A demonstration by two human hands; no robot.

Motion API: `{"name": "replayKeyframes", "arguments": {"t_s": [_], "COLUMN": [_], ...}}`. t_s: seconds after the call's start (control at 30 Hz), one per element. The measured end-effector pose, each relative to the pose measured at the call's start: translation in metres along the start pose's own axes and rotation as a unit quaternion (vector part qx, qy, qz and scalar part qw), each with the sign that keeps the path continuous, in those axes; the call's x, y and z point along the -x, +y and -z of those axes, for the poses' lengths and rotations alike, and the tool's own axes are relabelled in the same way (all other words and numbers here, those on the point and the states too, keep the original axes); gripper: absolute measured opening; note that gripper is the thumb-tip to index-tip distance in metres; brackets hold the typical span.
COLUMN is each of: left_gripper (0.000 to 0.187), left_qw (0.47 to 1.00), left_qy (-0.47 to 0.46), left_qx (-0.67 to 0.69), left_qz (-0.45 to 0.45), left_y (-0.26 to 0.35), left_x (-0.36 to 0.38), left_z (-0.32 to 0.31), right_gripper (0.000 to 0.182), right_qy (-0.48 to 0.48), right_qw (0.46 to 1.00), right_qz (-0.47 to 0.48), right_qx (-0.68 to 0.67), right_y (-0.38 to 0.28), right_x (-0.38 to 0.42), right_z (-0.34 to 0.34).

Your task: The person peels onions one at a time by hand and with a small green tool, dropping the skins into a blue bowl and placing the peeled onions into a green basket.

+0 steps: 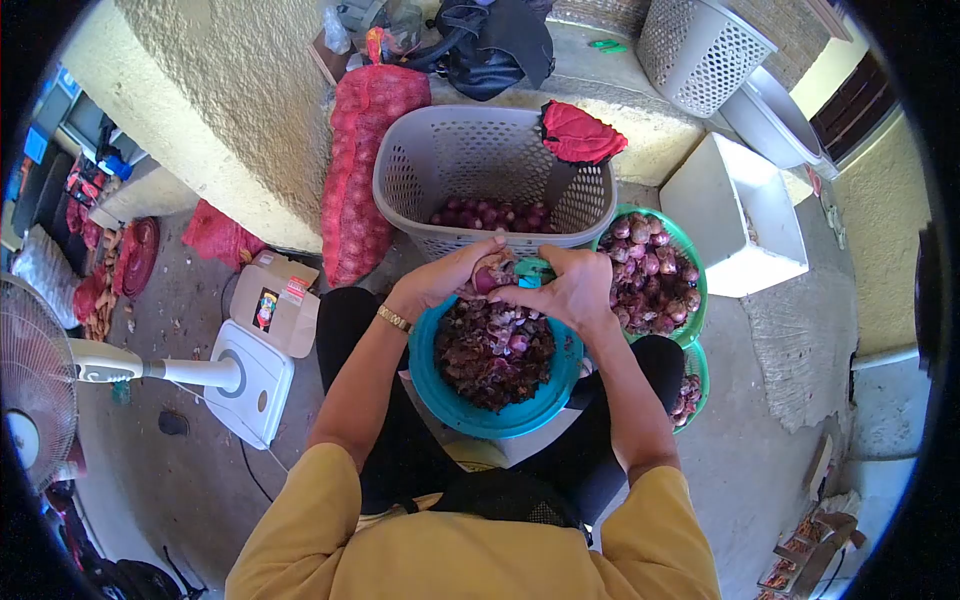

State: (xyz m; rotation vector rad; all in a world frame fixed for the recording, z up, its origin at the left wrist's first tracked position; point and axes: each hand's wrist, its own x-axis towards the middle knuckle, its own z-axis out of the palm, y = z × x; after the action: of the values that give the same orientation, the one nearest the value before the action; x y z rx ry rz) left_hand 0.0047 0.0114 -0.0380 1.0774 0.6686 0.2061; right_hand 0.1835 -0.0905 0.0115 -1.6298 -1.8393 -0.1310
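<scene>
My left hand (462,272) is closed around a red onion (489,279) with loose dry skin, above the blue basin. My right hand (574,287) grips a small green-handled tool (533,269) close beside the onion; its working end is mostly hidden. Below both hands, the blue basin (425,386) sits between my legs, holding a heap of dark onion skins (490,370) and a few onions. Just beyond is a grey perforated basket (440,125) with peeled-looking purple onions (490,214) at its bottom. To the right, a green basket (692,329) is full of unpeeled onions (650,270).
A red mesh sack (362,170) of onions leans at the wall. A red cloth (582,134) hangs on the grey basket's rim. A second green basket (703,380), a white box (740,225), a fan (35,390) and a cardboard box (272,303) stand around me.
</scene>
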Motion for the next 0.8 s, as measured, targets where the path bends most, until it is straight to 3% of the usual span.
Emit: {"name": "replayKeyframes", "arguments": {"t_s": [0.13, 0.33, 0.63, 0.8], "left_gripper": [0.048, 0.05, 0.05, 0.043], "left_qw": [1.0, 1.0, 0.997, 0.997], "left_qy": [-0.031, 0.009, -0.045, -0.026], "left_qx": [-0.004, 0.004, -0.025, 0.07], "left_qz": [0.003, 0.004, 0.054, -0.021], "left_y": [-0.005, 0.005, -0.003, -0.001], "left_x": [-0.009, 0.002, 0.0, -0.001], "left_z": [0.01, -0.002, 0.01, 0.0], "right_gripper": [0.067, 0.067, 0.069, 0.066], "right_qy": [0.017, 0.026, -0.005, -0.021], "right_qw": [1.0, 0.999, 0.999, 1.0], "right_qz": [0.011, 0.024, 0.029, 0.01], "right_qx": [0.0, -0.001, 0.027, 0.017], "right_y": [-0.002, 0.0, -0.004, 0.004], "right_x": [-0.003, -0.004, -0.002, 0.0], "right_z": [0.003, 0.0, 0.001, -0.005]}}
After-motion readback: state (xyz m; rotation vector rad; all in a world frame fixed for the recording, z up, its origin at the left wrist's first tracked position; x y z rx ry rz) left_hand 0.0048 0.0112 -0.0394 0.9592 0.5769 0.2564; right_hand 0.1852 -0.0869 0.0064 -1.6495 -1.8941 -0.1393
